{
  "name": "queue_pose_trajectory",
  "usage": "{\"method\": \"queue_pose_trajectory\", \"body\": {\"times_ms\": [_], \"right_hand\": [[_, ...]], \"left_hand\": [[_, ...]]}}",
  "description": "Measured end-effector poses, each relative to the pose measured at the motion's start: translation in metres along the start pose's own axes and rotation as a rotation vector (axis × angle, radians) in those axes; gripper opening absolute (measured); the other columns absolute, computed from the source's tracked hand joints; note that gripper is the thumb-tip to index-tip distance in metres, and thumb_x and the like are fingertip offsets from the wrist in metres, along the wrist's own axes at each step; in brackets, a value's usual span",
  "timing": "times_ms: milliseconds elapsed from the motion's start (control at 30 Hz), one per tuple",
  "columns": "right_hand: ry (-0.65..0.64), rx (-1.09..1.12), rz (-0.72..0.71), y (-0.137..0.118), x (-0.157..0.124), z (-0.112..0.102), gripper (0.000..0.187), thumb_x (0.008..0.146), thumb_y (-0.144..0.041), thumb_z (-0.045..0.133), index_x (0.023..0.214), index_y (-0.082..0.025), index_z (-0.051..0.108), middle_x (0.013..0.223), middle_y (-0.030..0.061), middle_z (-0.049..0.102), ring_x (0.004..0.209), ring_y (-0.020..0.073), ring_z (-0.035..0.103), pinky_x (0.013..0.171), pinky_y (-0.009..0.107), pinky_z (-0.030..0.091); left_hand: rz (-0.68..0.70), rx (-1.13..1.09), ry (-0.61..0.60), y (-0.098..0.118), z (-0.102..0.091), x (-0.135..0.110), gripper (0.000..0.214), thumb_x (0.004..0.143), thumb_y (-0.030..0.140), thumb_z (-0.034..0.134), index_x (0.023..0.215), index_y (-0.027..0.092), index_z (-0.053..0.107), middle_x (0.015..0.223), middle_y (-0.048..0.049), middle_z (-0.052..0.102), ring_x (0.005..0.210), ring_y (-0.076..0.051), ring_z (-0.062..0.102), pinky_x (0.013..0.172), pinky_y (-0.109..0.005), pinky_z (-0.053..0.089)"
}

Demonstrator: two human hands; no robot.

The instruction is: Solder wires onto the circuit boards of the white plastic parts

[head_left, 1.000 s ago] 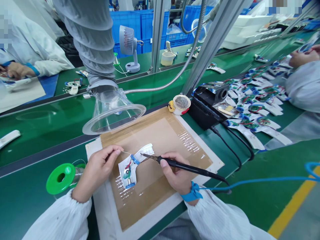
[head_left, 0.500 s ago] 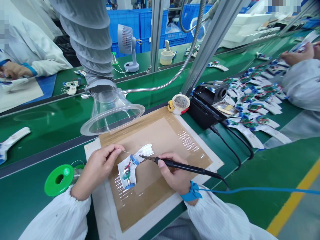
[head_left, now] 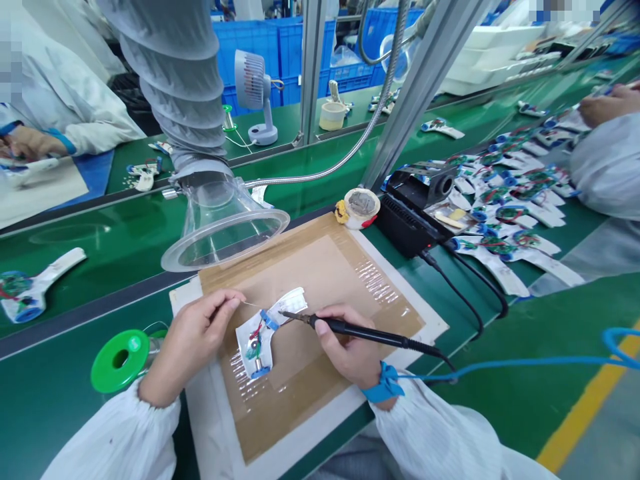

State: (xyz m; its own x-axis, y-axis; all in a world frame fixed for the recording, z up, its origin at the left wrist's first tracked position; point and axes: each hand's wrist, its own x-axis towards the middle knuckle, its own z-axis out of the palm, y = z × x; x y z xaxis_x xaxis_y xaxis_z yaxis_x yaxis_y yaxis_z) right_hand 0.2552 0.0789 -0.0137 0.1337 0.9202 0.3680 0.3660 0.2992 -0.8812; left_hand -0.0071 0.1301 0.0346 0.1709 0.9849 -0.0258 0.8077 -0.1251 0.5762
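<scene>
Left fingers (head_left: 223, 305) pinch a thin solder wire (head_left: 253, 304) while right fingers (head_left: 323, 326) clench a soldering iron (head_left: 360, 336), its tip apparently just beside the white wired strip (head_left: 249, 347), though contact is hard to tell.

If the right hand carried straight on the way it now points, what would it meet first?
The right hand would first bring its soldering iron tip into the white taped circuit piece, near the blue tape. Depth is unclear, so the tip may already be touching.

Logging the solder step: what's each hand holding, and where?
Left hand pinches thin solder wire between thumb and forefinger; right hand grips the soldering iron by its black handle.
</scene>
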Motion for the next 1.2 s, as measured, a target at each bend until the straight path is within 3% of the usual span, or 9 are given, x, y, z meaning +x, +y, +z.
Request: {"method": "queue_pose_trajectory", "body": {"times_ms": [167,233,333,467,533,700,867,1033,1200], "right_hand": [[0.096,0.063,-0.003,0.007,-0.004,0.000,0.010,0.088,-0.021,0.067,0.097,-0.026,0.070,0.088,0.0011,0.077,0.079,0.0173,0.075,0.070,0.027,0.062],[0.126,0.075,0.003,0.011,-0.005,0.001,0.013,0.090,-0.022,0.068,0.102,-0.027,0.071,0.094,0.0021,0.078,0.085,0.0185,0.076,0.075,0.029,0.063],[0.110,0.139,-0.011,0.015,-0.006,0.002,0.020,0.093,-0.025,0.068,0.112,-0.027,0.072,0.100,0.0037,0.080,0.086,0.0200,0.078,0.079,0.032,0.065],[0.080,0.199,-0.021,0.011,-0.007,0.002,0.027,0.097,-0.023,0.065,0.124,-0.028,0.068,0.090,0.0012,0.081,0.076,0.0179,0.079,0.076,0.031,0.066],[0.087,0.195,-0.037,0.008,-0.007,0.002,0.027,0.098,-0.019,0.062,0.123,-0.028,0.067,0.083,-0.0011,0.081,0.075,0.0170,0.079,0.075,0.029,0.065],[0.096,0.166,-0.081,0.005,-0.005,0.005,0.019,0.097,-0.013,0.061,0.105,-0.027,0.068,0.090,-0.0011,0.081,0.084,0.0164,0.079,0.081,0.028,0.063],[0.105,0.121,-0.042,0.002,0.000,0.017,0.020,0.095,-0.013,0.063,0.109,-0.027,0.066,0.104,0.0019,0.078,0.098,0.0175,0.076,0.090,0.031,0.060],[0.091,0.159,0.019,-0.003,0.006,0.033,0.024,0.092,-0.015,0.065,0.113,-0.025,0.063,0.097,0.0012,0.077,0.091,0.0161,0.075,0.089,0.030,0.059],[0.081,0.222,0.085,-0.006,0.008,0.039,0.025,0.092,-0.016,0.066,0.114,-0.026,0.063,0.092,-0.0008,0.075,0.087,0.0148,0.073,0.088,0.029,0.058]], "left_hand": [[-0.124,0.511,0.350,-0.016,-0.012,-0.024,0.043,0.098,0.040,0.038,0.113,0.016,0.070,0.108,-0.0154,0.075,0.100,-0.036,0.069,0.080,-0.046,0.054],[0.015,0.563,0.366,-0.012,-0.006,-0.034,0.044,0.098,0.032,0.036,0.125,0.011,0.064,0.125,-0.0215,0.068,0.120,-0.040,0.061,0.097,-0.054,0.050],[0.285,0.436,0.365,0.012,0.012,-0.044,0.042,0.097,0.024,0.047,0.138,0.017,0.052,0.141,-0.0169,0.059,0.136,-0.034,0.051,0.114,-0.053,0.041],[0.507,0.340,0.197,0.053,0.035,-0.038,0.017,0.096,0.021,0.057,0.112,0.021,0.061,0.127,-0.0107,0.065,0.126,-0.028,0.056,0.111,-0.050,0.043],[0.493,0.379,0.162,0.062,0.042,-0.029,0.007,0.096,0.023,0.057,0.098,0.019,0.062,0.114,-0.0108,0.066,0.115,-0.028,0.058,0.102,-0.049,0.046],[0.440,0.415,0.161,0.057,0.051,-0.015,0.014,0.096,0.023,0.056,0.084,0.018,0.062,0.092,-0.0080,0.063,0.091,-0.025,0.056,0.082,-0.042,0.045],[0.399,0.194,0.205,0.045,0.061,-0.017,0.012,0.097,0.021,0.056,0.085,0.020,0.060,0.092,-0.0040,0.063,0.091,-0.021,0.056,0.080,-0.037,0.040],[0.336,-0.147,0.249,0.035,0.068,-0.016,0.009,0.098,0.020,0.054,0.090,0.022,0.058,0.097,-0.0026,0.064,0.098,-0.019,0.057,0.087,-0.035,0.043],[0.323,-0.234,0.238,0.033,0.070,-0.016,0.008,0.097,0.020,0.055,0.091,0.023,0.059,0.100,-0.0022,0.064,0.101,-0.019,0.057,0.090,-0.035,0.043]]}}
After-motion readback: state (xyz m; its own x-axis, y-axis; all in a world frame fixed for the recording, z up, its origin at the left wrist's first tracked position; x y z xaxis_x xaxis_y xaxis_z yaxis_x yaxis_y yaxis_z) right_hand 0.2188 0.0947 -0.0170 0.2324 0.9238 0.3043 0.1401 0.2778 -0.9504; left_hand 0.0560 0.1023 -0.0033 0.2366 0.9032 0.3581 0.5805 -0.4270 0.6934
